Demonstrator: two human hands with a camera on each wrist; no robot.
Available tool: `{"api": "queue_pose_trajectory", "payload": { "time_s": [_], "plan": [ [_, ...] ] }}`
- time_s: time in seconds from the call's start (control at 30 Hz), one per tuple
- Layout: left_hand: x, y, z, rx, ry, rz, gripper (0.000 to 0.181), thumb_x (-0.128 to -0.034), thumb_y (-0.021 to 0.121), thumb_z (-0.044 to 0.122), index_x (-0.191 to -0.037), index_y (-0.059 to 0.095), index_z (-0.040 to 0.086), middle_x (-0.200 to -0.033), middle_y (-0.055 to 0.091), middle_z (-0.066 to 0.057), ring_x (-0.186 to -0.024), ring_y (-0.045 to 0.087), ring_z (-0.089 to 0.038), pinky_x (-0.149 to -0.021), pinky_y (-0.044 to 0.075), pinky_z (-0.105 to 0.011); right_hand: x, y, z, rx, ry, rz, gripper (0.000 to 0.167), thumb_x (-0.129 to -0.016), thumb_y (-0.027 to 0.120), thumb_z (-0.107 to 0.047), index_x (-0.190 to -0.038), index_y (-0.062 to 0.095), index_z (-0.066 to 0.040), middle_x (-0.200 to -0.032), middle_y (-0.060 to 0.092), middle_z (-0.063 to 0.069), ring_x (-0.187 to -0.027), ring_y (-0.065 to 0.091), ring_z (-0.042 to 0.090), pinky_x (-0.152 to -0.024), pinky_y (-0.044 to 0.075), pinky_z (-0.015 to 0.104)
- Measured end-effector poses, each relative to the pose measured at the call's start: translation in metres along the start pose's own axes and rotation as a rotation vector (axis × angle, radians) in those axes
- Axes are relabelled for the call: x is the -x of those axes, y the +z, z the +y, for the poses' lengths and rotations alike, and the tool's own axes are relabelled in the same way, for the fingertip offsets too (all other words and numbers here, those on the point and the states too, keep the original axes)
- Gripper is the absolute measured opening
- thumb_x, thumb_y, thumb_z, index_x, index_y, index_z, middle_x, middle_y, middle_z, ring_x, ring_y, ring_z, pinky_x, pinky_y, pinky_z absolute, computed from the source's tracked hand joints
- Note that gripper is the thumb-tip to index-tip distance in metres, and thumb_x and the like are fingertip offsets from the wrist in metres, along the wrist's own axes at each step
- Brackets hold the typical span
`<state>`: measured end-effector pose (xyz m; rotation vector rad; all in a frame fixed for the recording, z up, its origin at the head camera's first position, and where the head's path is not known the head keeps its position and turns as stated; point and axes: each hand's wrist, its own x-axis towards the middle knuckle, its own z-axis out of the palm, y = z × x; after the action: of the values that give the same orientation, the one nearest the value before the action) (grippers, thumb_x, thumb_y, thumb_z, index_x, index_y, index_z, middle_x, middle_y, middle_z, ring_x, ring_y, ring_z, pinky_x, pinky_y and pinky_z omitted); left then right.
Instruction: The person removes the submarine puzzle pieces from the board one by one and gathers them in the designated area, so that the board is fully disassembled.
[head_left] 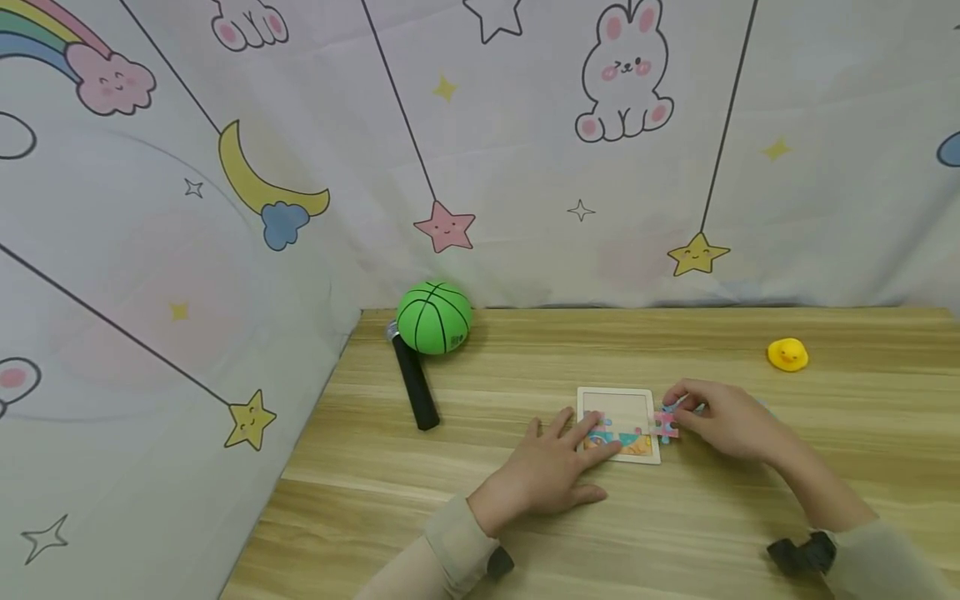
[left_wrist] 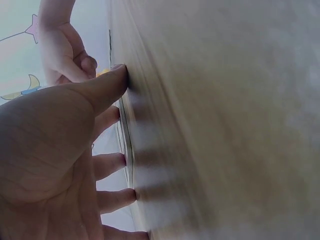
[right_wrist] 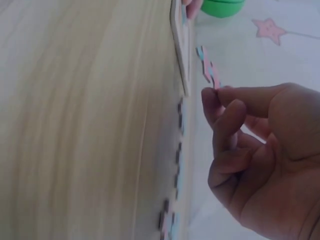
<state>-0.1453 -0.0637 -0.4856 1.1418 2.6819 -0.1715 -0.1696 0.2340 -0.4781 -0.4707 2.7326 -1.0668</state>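
My left hand lies with fingers spread, the fingertips of some of them resting on a shallow white-rimmed puzzle tray. Colourful pieces line the tray's lower part; bare board shows above them. Between thumb and fingertips, my right hand pinches a pink and blue jigsaw piece by its edge. In the right wrist view that piece is raised above the table, near the tray's right side. Several loose jigsaw pieces lie below the right hand, mostly hidden by it in the head view.
A green ball and a black microphone are together on the table's left. Toward the back right sits a yellow rubber duck. A printed cloth hangs along the wooden table's back edge.
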Motion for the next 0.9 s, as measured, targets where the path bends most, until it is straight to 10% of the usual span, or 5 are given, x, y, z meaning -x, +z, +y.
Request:
{"api": "queue_pose_trajectory", "payload": {
  "time_s": [0.9],
  "plan": [
    [0.0,0.001,0.0,0.014,0.002,0.003,0.068,-0.1017,0.04,0.07,-0.164,0.023,0.047,-0.174,0.013,0.002,-0.157,0.017,-0.033,-0.112,0.036,-0.064,0.036,-0.026,0.042,0.1,0.011,0.038,0.012,-0.098,0.072,-0.01,-0.11,0.072,-0.013,-0.094,0.072,-0.005,-0.082,0.063,0.011,-0.068,0.05,0.03]
  ]
}}
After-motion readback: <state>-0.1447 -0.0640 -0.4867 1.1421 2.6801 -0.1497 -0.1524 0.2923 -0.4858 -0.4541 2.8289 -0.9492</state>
